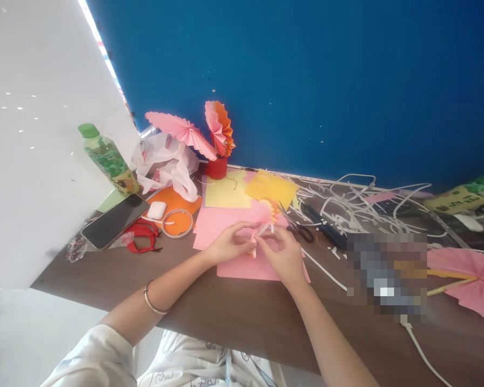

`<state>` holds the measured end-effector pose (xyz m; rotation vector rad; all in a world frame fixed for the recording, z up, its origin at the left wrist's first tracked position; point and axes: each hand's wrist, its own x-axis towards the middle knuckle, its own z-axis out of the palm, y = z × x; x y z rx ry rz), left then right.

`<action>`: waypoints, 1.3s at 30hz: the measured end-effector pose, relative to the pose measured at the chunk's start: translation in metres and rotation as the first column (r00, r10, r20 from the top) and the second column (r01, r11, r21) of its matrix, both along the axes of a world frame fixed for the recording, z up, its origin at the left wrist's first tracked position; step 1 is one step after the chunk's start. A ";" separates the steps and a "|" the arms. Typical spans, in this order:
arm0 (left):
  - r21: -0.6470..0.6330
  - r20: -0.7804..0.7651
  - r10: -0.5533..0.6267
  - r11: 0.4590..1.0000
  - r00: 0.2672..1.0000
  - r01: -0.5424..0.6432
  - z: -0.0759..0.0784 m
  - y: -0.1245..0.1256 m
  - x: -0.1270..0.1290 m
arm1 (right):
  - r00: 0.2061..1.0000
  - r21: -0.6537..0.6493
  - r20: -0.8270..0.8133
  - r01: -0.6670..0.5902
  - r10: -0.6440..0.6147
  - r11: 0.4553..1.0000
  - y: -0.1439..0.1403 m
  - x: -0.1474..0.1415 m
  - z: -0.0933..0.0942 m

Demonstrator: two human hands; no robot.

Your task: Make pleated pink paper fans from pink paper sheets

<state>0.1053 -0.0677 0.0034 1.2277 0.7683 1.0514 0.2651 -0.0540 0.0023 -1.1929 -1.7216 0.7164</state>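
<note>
My left hand and my right hand meet above a stack of pink paper sheets. Between their pinched fingertips is a small pink-and-white paper piece, partly covered by the fingers. A white strip shows by the right fingertips; whether it is tape or paper I cannot tell. Just behind the hands lies a pink and yellow paper piece with a zigzag edge. Beside it, to the right, are dark-handled scissors.
Behind are pleated paper fans in a red pot, yellow sheets and a plastic bag. A phone and a bottle are on the left. Tangled white strips and cables and a pink fan are on the right.
</note>
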 end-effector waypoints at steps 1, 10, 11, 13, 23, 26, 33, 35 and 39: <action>-0.007 0.000 0.006 1.000 1.000 -0.006 -0.001 0.000 0.000 | 1.000 -0.010 0.000 -0.009 0.009 1.000 0.000 0.000 0.000; -0.001 -0.061 -0.018 1.000 0.998 0.018 -0.003 0.002 -0.002 | 0.993 -0.014 0.113 -0.043 0.044 0.999 0.001 0.005 0.003; -0.003 -0.067 -0.019 1.000 0.998 0.019 -0.002 0.002 -0.003 | 0.993 0.000 0.112 -0.043 0.042 0.999 0.001 0.005 0.004; -0.020 -0.071 -0.038 0.999 0.997 0.037 -0.001 0.002 -0.003 | 0.994 0.037 0.099 -0.054 0.050 0.998 0.001 0.006 0.004; -0.058 -0.010 -0.062 0.996 0.998 0.061 0.000 -0.001 -0.002 | 0.993 0.232 0.114 -0.016 -0.011 0.972 0.005 0.008 0.002; -0.091 -0.020 -0.066 0.994 0.998 0.064 -0.001 -0.001 -0.002 | 0.992 0.250 0.125 -0.044 0.013 0.967 0.002 0.009 0.002; -0.093 -0.071 -0.056 0.994 0.996 0.050 0.003 -0.003 -0.001 | 0.995 0.177 0.097 -0.001 -0.016 0.984 0.003 0.009 0.002; -0.060 -0.075 -0.060 0.997 0.995 0.055 0.004 -0.003 0.000 | 0.997 0.132 0.076 0.024 -0.034 0.991 0.005 0.009 0.001; -0.007 -0.114 -0.044 0.999 0.993 0.044 0.002 -0.003 0.001 | 0.999 0.055 0.044 0.021 -0.024 0.998 0.008 0.009 -0.003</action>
